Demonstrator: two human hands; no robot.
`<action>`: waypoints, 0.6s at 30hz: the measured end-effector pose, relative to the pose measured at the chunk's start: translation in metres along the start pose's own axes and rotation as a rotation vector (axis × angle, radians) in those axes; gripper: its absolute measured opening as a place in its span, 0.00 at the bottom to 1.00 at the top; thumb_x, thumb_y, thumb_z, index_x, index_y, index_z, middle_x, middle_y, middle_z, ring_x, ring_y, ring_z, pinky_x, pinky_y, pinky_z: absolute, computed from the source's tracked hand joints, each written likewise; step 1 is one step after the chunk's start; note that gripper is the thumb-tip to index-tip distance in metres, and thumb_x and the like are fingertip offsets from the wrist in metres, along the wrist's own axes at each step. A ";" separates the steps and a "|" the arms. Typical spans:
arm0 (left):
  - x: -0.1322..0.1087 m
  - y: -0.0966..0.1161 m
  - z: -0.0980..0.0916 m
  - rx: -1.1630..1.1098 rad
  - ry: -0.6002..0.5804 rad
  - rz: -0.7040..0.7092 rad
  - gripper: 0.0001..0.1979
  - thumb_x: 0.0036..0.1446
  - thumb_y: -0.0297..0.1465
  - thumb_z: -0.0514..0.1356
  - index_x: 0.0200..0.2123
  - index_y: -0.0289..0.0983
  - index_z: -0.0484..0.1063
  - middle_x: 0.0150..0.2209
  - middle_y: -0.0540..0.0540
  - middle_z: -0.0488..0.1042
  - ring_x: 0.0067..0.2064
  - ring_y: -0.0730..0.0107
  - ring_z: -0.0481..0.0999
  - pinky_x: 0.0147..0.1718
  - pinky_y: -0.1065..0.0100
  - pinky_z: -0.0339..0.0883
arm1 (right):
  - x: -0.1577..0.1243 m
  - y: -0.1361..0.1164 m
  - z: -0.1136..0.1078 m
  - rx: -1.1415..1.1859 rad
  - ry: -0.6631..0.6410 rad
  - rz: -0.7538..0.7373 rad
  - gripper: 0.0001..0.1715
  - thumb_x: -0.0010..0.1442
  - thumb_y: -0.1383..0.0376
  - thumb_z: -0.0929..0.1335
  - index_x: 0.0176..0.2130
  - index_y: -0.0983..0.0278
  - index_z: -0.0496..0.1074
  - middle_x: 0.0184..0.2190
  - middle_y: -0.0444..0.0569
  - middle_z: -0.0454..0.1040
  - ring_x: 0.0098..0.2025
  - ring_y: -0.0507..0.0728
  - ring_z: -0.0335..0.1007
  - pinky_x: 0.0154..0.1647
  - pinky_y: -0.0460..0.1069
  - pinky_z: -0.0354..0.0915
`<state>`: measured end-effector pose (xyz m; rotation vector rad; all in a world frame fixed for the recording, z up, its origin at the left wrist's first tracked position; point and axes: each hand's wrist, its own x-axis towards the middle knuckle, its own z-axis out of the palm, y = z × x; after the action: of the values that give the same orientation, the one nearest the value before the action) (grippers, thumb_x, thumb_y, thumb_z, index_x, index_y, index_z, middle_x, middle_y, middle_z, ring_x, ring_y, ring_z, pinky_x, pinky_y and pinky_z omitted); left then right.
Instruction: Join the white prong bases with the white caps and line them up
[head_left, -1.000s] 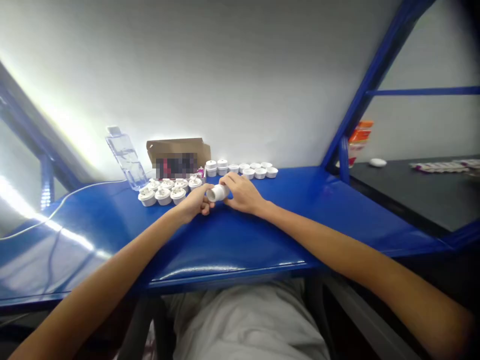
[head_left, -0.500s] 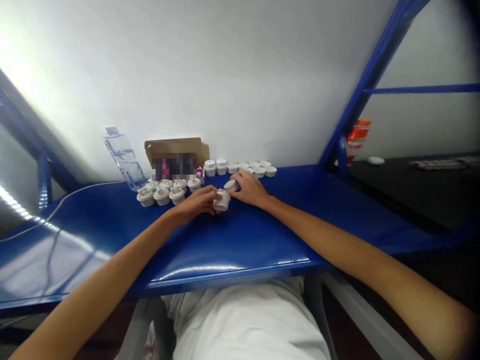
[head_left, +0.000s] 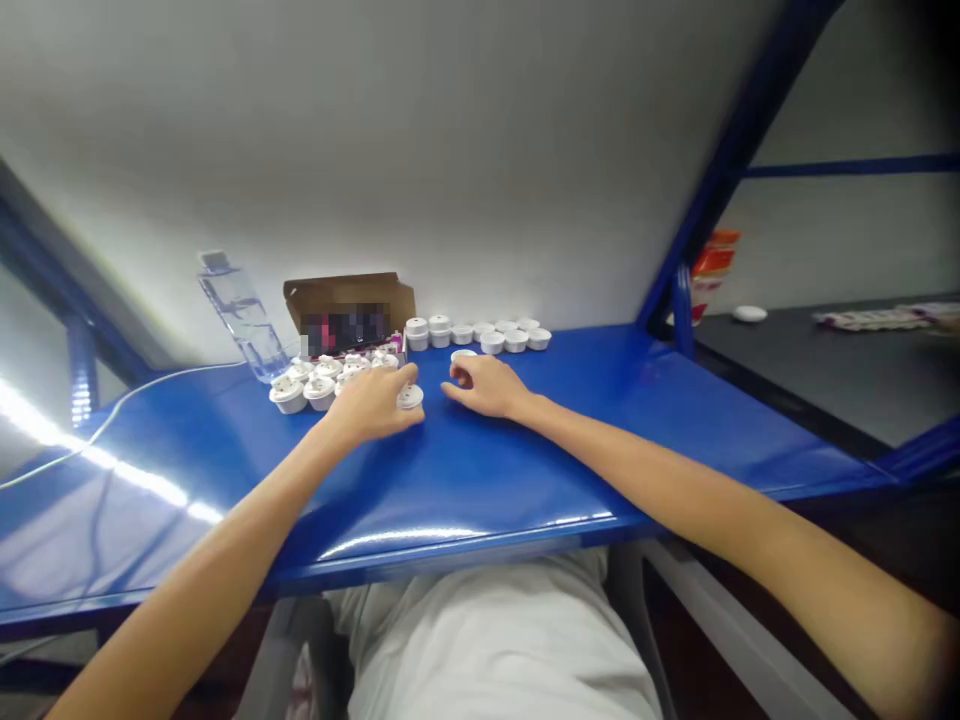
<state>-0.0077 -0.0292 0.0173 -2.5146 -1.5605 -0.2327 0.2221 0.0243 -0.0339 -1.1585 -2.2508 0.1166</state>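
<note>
My left hand (head_left: 376, 402) has its thumb and fingers around a white round cup (head_left: 410, 397) with a speckled top, at the right end of the group of topped cups (head_left: 320, 391). My right hand (head_left: 487, 386) is spread over the blue table, thumb and fingers apart. Just behind its fingers stands a white cup (head_left: 463, 355), partly hidden; nothing shows between thumb and fingertips. Several plain white cups (head_left: 515, 341) stand in rows farther back, near the wall. Two stacked pairs (head_left: 417, 333) are at the left of those rows.
An open cardboard box (head_left: 341, 290) leans by the wall behind the topped cups. A clear bottle (head_left: 244, 318) tilts at its left, with a white cable (head_left: 142, 387) running leftward. Blue frame bars rise at both sides. An orange and white packet (head_left: 712, 270) stands at the right.
My left hand has moved left with the white cup and set it low by the topped cups. My right hand has opened and come off the other small cup, which stands behind it.
</note>
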 end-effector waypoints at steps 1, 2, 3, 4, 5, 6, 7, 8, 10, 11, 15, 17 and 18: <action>0.000 -0.001 -0.001 0.028 0.006 0.003 0.21 0.56 0.44 0.59 0.49 0.39 0.71 0.44 0.37 0.78 0.46 0.45 0.78 0.42 0.58 0.67 | 0.000 0.000 0.003 0.010 -0.025 -0.014 0.12 0.63 0.56 0.69 0.38 0.62 0.72 0.36 0.48 0.77 0.37 0.57 0.73 0.38 0.50 0.65; 0.001 -0.003 -0.002 0.049 0.016 0.006 0.21 0.56 0.44 0.59 0.48 0.38 0.71 0.45 0.36 0.78 0.47 0.45 0.77 0.43 0.57 0.67 | 0.000 0.001 0.006 0.016 -0.041 -0.025 0.12 0.62 0.56 0.70 0.39 0.62 0.73 0.38 0.49 0.77 0.39 0.58 0.73 0.41 0.51 0.66; 0.001 -0.004 -0.002 0.064 0.023 0.008 0.21 0.56 0.44 0.59 0.47 0.37 0.71 0.45 0.36 0.77 0.47 0.45 0.77 0.44 0.57 0.67 | 0.000 0.003 0.010 0.018 -0.051 -0.028 0.13 0.62 0.56 0.70 0.40 0.63 0.73 0.41 0.51 0.78 0.43 0.59 0.74 0.44 0.52 0.67; 0.002 -0.004 -0.003 0.073 0.026 0.009 0.21 0.56 0.45 0.59 0.46 0.36 0.72 0.45 0.35 0.77 0.48 0.45 0.77 0.45 0.56 0.67 | 0.001 0.005 0.013 0.017 -0.052 -0.021 0.14 0.62 0.56 0.71 0.42 0.63 0.74 0.43 0.52 0.77 0.46 0.60 0.73 0.47 0.53 0.67; 0.002 -0.005 -0.003 0.078 0.031 0.009 0.22 0.57 0.46 0.59 0.46 0.36 0.72 0.45 0.34 0.77 0.48 0.44 0.77 0.46 0.56 0.67 | 0.002 0.008 0.016 0.014 -0.050 -0.011 0.16 0.63 0.55 0.70 0.44 0.64 0.74 0.45 0.53 0.77 0.49 0.61 0.73 0.50 0.54 0.67; 0.003 -0.005 -0.003 0.078 0.035 0.010 0.22 0.57 0.47 0.58 0.46 0.36 0.72 0.45 0.34 0.77 0.48 0.44 0.77 0.46 0.55 0.67 | 0.003 0.010 0.018 0.010 -0.047 0.001 0.17 0.63 0.55 0.70 0.46 0.64 0.73 0.48 0.54 0.77 0.51 0.62 0.72 0.53 0.55 0.66; 0.003 -0.006 -0.003 0.074 0.038 0.011 0.23 0.58 0.48 0.57 0.46 0.36 0.72 0.44 0.34 0.77 0.47 0.44 0.77 0.45 0.55 0.67 | 0.004 0.012 0.019 0.004 -0.048 0.011 0.19 0.64 0.54 0.70 0.48 0.64 0.73 0.50 0.55 0.76 0.54 0.62 0.71 0.55 0.56 0.66; 0.003 -0.006 -0.003 0.067 0.038 0.009 0.23 0.58 0.48 0.57 0.46 0.36 0.71 0.44 0.34 0.78 0.47 0.44 0.77 0.45 0.56 0.67 | 0.005 0.014 0.020 -0.002 -0.050 0.021 0.21 0.64 0.53 0.69 0.50 0.64 0.72 0.52 0.56 0.75 0.56 0.63 0.71 0.56 0.57 0.65; 0.003 -0.007 -0.002 0.054 0.037 -0.001 0.23 0.59 0.48 0.56 0.46 0.36 0.71 0.44 0.35 0.78 0.46 0.45 0.77 0.44 0.57 0.67 | 0.006 0.016 0.021 -0.013 -0.064 0.030 0.24 0.65 0.52 0.69 0.53 0.64 0.71 0.56 0.58 0.73 0.59 0.64 0.69 0.58 0.59 0.65; 0.003 -0.007 -0.002 0.049 0.035 -0.007 0.22 0.59 0.48 0.56 0.47 0.37 0.71 0.44 0.35 0.78 0.45 0.46 0.77 0.43 0.58 0.66 | 0.007 0.016 0.021 -0.020 -0.073 0.032 0.25 0.65 0.51 0.69 0.54 0.64 0.71 0.57 0.58 0.72 0.60 0.65 0.68 0.59 0.59 0.64; 0.004 -0.007 0.000 0.051 0.028 -0.017 0.22 0.59 0.47 0.56 0.46 0.36 0.71 0.43 0.35 0.78 0.43 0.46 0.78 0.40 0.58 0.66 | 0.009 0.019 0.021 -0.035 -0.101 0.042 0.28 0.65 0.49 0.68 0.56 0.66 0.70 0.59 0.61 0.71 0.61 0.67 0.67 0.60 0.61 0.64; 0.004 -0.006 -0.001 0.061 0.033 -0.018 0.21 0.59 0.46 0.56 0.46 0.36 0.71 0.43 0.35 0.78 0.43 0.46 0.78 0.40 0.58 0.66 | 0.010 0.021 0.021 -0.035 -0.103 0.043 0.28 0.65 0.49 0.68 0.55 0.66 0.71 0.59 0.61 0.71 0.61 0.67 0.67 0.60 0.61 0.65; 0.003 -0.006 -0.001 0.068 0.038 -0.018 0.20 0.58 0.45 0.57 0.46 0.36 0.71 0.43 0.35 0.78 0.43 0.46 0.78 0.41 0.57 0.67 | 0.011 0.023 0.021 -0.036 -0.101 0.048 0.28 0.65 0.49 0.68 0.55 0.65 0.71 0.59 0.61 0.71 0.62 0.68 0.66 0.60 0.61 0.65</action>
<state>-0.0114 -0.0239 0.0195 -2.4310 -1.5509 -0.2244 0.2219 0.0506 -0.0533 -1.2515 -2.3227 0.1574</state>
